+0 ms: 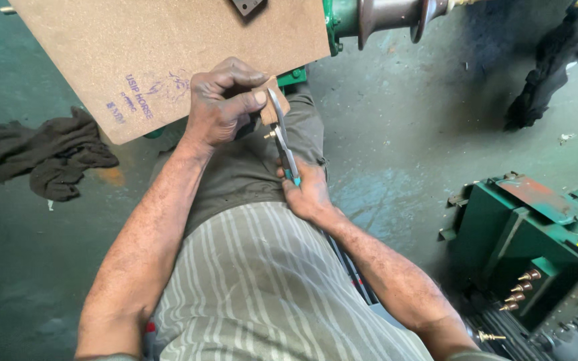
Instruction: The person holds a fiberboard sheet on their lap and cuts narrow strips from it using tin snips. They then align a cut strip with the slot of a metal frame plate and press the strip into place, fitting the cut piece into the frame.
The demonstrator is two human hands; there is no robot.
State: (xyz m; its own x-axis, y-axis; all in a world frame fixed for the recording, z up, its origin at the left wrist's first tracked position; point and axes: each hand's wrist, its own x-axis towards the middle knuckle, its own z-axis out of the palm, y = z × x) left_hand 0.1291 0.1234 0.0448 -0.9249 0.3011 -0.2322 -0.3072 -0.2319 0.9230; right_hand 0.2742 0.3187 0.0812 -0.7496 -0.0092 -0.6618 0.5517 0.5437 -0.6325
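Observation:
My left hand point(221, 100) pinches a small brown piece of board point(272, 107) between thumb and fingers, just below the edge of a large brown fibreboard sheet point(168, 47). My right hand point(306, 190) grips the teal handles of metal scissors point(282, 137), whose blades point up and bite into the small piece. Both hands work over my lap, above grey trousers and a striped shirt.
A dark rag point(48, 154) lies on the concrete floor at left. Another dark rag point(556, 53) lies at top right. A green metal machine part with brass studs point(536, 247) stands at right. A green fitting with a brown insulator point(376, 17) is at top.

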